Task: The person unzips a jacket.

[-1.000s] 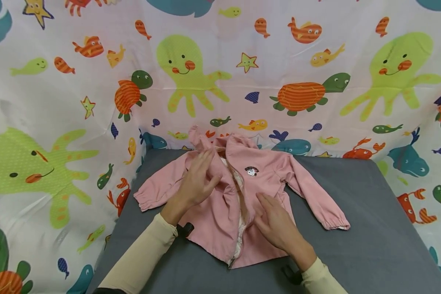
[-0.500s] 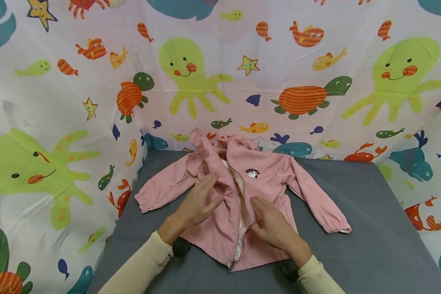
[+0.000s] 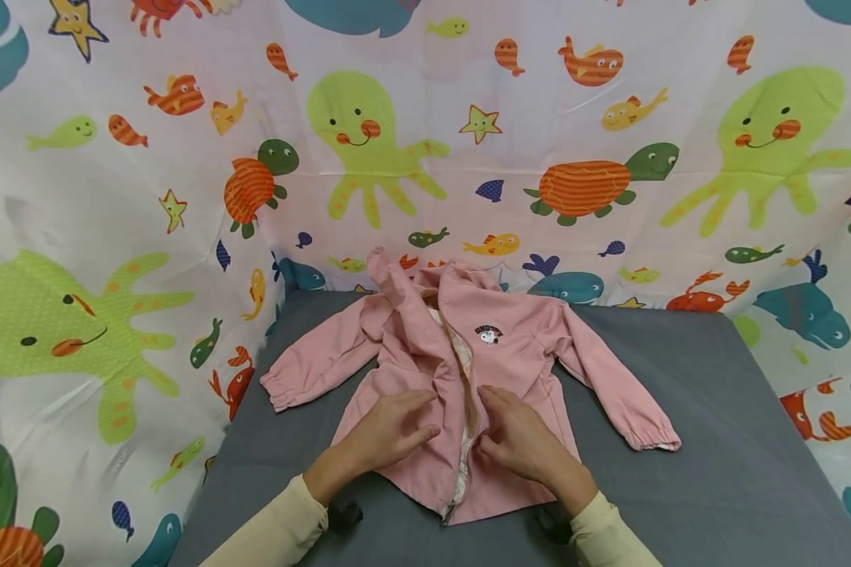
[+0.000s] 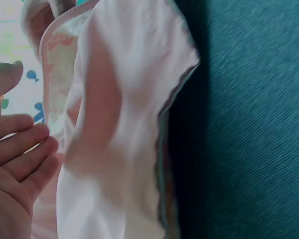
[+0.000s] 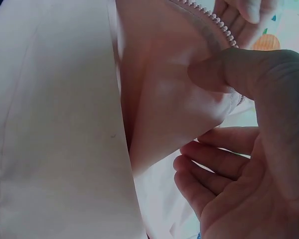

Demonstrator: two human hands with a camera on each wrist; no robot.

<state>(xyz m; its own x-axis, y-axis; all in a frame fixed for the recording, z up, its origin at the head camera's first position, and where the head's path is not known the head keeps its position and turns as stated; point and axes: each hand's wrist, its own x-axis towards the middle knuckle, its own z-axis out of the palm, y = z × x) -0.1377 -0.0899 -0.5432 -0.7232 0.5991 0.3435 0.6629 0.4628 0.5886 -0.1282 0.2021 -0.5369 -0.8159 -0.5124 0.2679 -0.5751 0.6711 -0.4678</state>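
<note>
A pink jacket [image 3: 510, 315] lies spread front up, its sleeves stretched out to both sides. The front zipper edge [image 3: 466, 441] runs down the middle, parted so the pale lining shows. Over the lower front on the left is my left hand [image 3: 379, 433], fingers loosely bent and thumb apart; in the left wrist view its fingertips [image 4: 50, 144] come right at the cloth. My right hand [image 3: 528, 445] is over the other front panel, beside the zipper. The right wrist view shows its thumb [image 5: 214, 74] overlapping a raised flap near the zipper teeth [image 5: 222, 25], fingers spaced away below.
A grey cloth-covered table [image 3: 688, 394] bears the jacket. Behind it and at both sides hangs a white curtain [image 3: 425, 189] printed with sea animals. The jacket's collar [image 3: 461, 276] reaches the back edge by the curtain.
My left hand has moved from the upper left front down to the lower front. My right hand has shifted slightly left toward the zipper. The jacket's left front lies a little flatter.
</note>
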